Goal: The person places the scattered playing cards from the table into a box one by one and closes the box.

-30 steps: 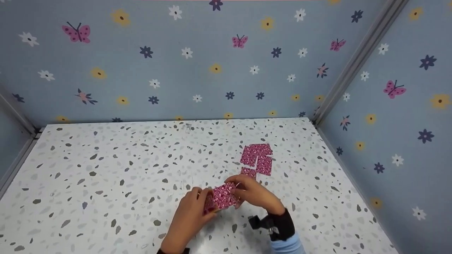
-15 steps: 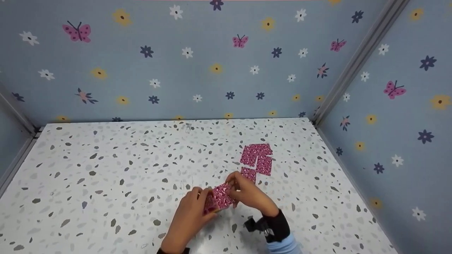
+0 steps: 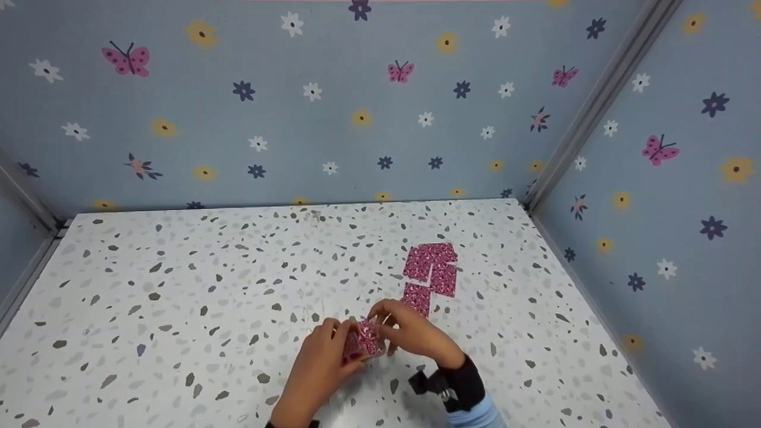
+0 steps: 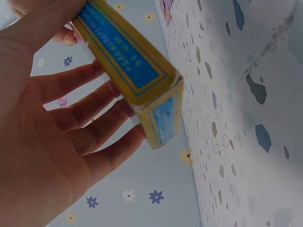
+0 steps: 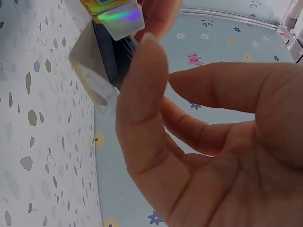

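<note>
My left hand (image 3: 315,362) holds a small yellow and blue card box (image 4: 128,56) by its sides, fingers along one face and thumb across the other. At its open end, a flap (image 5: 87,52) stands out, and a dark-edged stack of playing cards (image 5: 111,54) shows inside. Pink patterned backs of the cards (image 3: 369,336) show between the two hands in the head view. My right hand (image 3: 419,336) pinches the cards at the box mouth with curled fingers. Beyond it, more pink patterned cards (image 3: 429,261) lie on the table.
The white speckled table (image 3: 178,297) meets a blue flowered wall (image 3: 333,107) at the back and another wall panel (image 3: 666,208) at the right. A black wrist strap (image 3: 467,383) with a small camera mount sits on the right wrist.
The right hand has moved left toward the left hand, and less of the pink cards shows between them as they slide into the box. The left hand stays in place.
</note>
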The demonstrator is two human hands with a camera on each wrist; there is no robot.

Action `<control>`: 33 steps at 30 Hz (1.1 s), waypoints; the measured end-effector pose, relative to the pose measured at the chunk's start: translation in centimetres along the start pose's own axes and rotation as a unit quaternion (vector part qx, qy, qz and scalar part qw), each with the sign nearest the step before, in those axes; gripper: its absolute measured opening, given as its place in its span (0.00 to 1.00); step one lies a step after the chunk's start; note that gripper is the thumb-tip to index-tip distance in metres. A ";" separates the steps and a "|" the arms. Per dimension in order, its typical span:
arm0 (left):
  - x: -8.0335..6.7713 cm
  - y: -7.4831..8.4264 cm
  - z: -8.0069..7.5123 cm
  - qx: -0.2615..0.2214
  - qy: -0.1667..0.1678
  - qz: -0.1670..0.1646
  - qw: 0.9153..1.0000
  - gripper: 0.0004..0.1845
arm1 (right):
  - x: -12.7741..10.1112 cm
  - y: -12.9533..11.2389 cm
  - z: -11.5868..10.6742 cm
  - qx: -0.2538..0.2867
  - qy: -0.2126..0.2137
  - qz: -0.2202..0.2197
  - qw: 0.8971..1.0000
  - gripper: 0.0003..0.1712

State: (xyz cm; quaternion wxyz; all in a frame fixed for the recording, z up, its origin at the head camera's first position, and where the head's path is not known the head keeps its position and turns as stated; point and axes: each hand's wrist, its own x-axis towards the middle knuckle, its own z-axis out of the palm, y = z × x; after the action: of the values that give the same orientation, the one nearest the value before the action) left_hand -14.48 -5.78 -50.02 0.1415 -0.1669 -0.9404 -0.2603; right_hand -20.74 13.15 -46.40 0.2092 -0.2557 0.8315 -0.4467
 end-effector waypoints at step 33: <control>0.1 0.1 0.2 -0.014 -0.028 -0.019 0.999 0.37 | 1.5 6.9 -3.6 -0.166 0.180 0.028 0.969 0.18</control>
State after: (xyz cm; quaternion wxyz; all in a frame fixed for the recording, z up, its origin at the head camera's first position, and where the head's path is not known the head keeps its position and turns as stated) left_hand -14.60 -5.56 -50.08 0.1080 -0.1586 -0.9431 -0.2716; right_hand -25.64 17.76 -50.59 0.0230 -0.1787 0.9247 -0.3354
